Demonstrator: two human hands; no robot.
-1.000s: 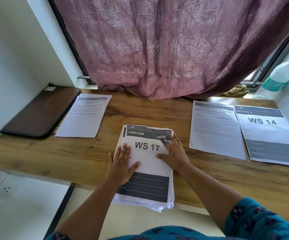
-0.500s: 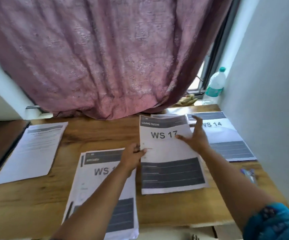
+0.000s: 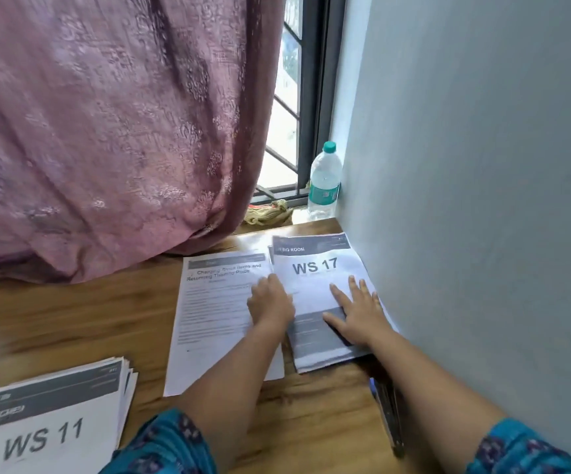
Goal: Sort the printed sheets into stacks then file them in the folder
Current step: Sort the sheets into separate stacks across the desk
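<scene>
Head view is showing both hands lying on the WS 17 sheet (image 3: 315, 268) at the worktop's (image 3: 72, 323) far right corner: right hand (image 3: 356, 313) pressing flat with fingers straight, left hand (image 3: 270, 302) resting at its left edge, fingers loosely curled. WS 11 stack (image 3: 48, 419) is sitting at the near left edge.

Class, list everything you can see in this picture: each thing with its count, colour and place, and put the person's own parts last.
WS 17 sheet: one, white and grey, far right by the wall.
Text sheet: one, white, left of it.
WS 11 stack: one, white and grey, near left.
Bottle: one, clear, teal cap, window corner.
Curtain: one, mauve, behind.
Table: one, wooden.
Left hand: at the WS 17 sheet's left edge.
Right hand: flat on the WS 17 sheet.
</scene>
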